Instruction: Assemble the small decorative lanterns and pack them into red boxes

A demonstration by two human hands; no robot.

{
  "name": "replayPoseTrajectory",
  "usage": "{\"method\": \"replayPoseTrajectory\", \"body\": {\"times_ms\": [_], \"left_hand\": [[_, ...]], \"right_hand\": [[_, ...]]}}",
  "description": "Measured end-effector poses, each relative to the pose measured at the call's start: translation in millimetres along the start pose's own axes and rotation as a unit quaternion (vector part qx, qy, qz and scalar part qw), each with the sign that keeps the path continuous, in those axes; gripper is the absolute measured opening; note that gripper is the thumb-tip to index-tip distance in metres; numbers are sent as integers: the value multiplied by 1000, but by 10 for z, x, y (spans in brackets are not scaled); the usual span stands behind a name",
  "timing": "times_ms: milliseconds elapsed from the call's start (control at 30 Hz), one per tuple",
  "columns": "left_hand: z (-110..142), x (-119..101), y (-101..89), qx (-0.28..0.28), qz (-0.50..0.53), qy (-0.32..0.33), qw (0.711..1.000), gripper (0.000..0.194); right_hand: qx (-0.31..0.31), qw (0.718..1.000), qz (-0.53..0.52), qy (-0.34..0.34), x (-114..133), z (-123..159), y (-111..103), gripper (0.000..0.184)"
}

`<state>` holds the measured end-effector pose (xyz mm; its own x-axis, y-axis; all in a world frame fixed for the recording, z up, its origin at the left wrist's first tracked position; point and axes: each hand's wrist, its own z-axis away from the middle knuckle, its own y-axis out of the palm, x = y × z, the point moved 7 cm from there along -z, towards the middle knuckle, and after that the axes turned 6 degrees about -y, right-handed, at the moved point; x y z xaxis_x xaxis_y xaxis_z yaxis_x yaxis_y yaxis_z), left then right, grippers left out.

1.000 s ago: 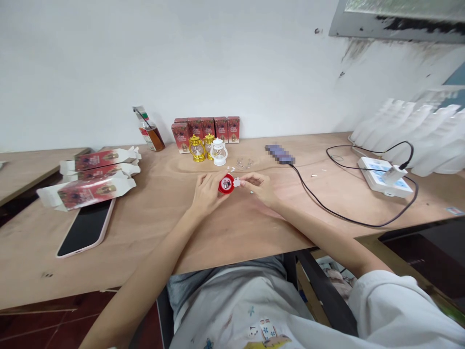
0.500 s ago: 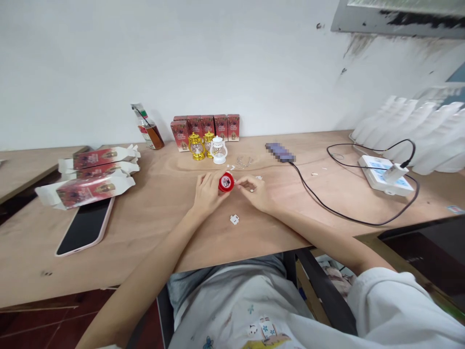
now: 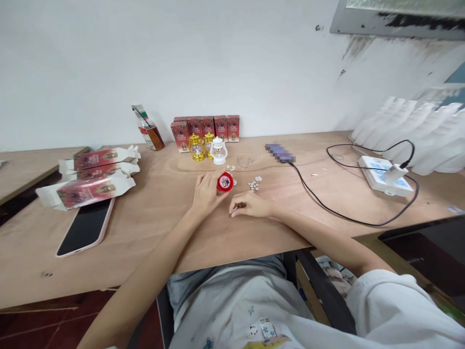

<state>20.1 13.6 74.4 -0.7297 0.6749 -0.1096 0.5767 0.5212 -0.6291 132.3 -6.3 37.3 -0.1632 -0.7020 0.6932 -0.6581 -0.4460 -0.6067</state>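
My left hand point(image 3: 207, 192) is closed round a small red lantern, its round underside point(image 3: 225, 182) turned up toward me with the inner parts of its base showing. To the right and nearer to me, my right hand point(image 3: 250, 204) rests low over the table, fingertips pinched on a small flat white plastic piece point(image 3: 235, 210), mostly covered by the fingers. Several small round silvery discs point(image 3: 253, 186) lie just beyond the right hand, beside another little white piece point(image 3: 258, 178). Two gold lanterns point(image 3: 196, 148) and a white lantern point(image 3: 218, 151) stand upright farther back.
Red printed boxes point(image 3: 233, 128) line the wall, with a bottle point(image 3: 150, 131) to their left. Opened boxes point(image 3: 96, 189) lie by a phone point(image 3: 87, 228). At right are a blurred device point(image 3: 280, 153), its black cable point(image 3: 319, 207), a power strip point(image 3: 385, 177) and stacked white pieces point(image 3: 403, 131).
My right hand let the flat white piece drop on the table in front, reached beside the lantern, then came down toward me and pinched the piece again. My left hand stayed on the lantern.
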Motion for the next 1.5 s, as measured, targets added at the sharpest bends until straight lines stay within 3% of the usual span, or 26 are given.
{"method": "replayPoseTrajectory", "body": {"times_ms": [133, 267, 367, 567, 767, 1067, 1333, 1500], "left_hand": [[-2, -13, 3, 18, 26, 5, 999, 52], [-5, -100, 8, 47, 69, 31, 996, 52], [-1, -179, 13, 63, 93, 50, 992, 54], [15, -230, 48, 90, 104, 60, 989, 53], [28, -240, 59, 93, 100, 77, 988, 54], [33, -261, 51, 76, 85, 98, 989, 54], [41, -256, 86, 104, 73, 88, 988, 53], [43, -264, 80, 101, 69, 94, 988, 51]], "right_hand": [[-148, 988, -35, 20, 22, 26, -210, 18], [-327, 936, -123, 38, -47, 115, -433, 20], [-391, 907, -150, 48, -104, 175, -524, 22], [-352, 936, -23, -2, 74, 158, -543, 8], [-354, 935, 4, 26, 43, 181, -483, 11], [-317, 938, 125, -63, 144, 158, -474, 16], [-336, 929, 151, -33, 155, 165, -464, 11], [-347, 928, 136, -22, 165, 149, -485, 18]]}}
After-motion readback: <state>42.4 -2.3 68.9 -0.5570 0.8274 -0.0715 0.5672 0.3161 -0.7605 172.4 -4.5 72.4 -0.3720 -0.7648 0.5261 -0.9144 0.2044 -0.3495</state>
